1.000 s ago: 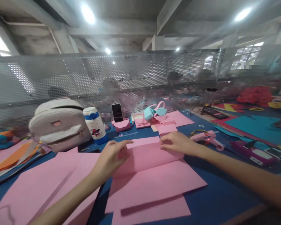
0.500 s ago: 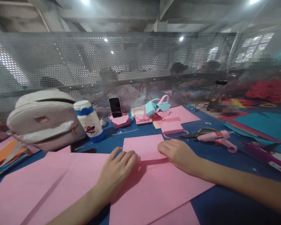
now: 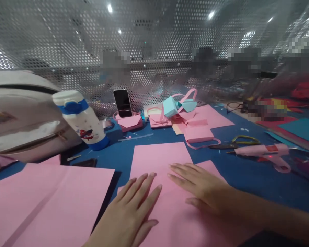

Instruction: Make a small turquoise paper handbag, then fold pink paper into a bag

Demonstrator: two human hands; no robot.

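Note:
Pink paper (image 3: pixel 159 156) lies on the blue table in front of me, its far part flat and narrower than the sheet beneath my hands. My left hand (image 3: pixel 134 206) rests on its left side with the fingers stretched and slightly spread. Across from it, my right hand (image 3: pixel 202 187) lies flat on the right side, fingers extended and pointing left. Neither hand grips anything. Another large pink sheet (image 3: pixel 74 199) with a crease lies to the left. Small folded pink paper bags (image 3: pixel 130 121) stand farther back, one in front of a phone (image 3: pixel 122 103).
A white backpack (image 3: pixel 25 120) and a white-and-blue bottle (image 3: pixel 79 120) stand at left. On the right lie scissors (image 3: pixel 231 143) and a pink glue gun (image 3: pixel 267 152). Light-blue paper shapes (image 3: pixel 170 106) sit on the pink pieces. A perforated metal panel (image 3: pixel 157 44) closes off the back.
Both hands have opened out from curled fingers at the far fold and now lie flat, nearer to me. The camera view has tilted down and come closer.

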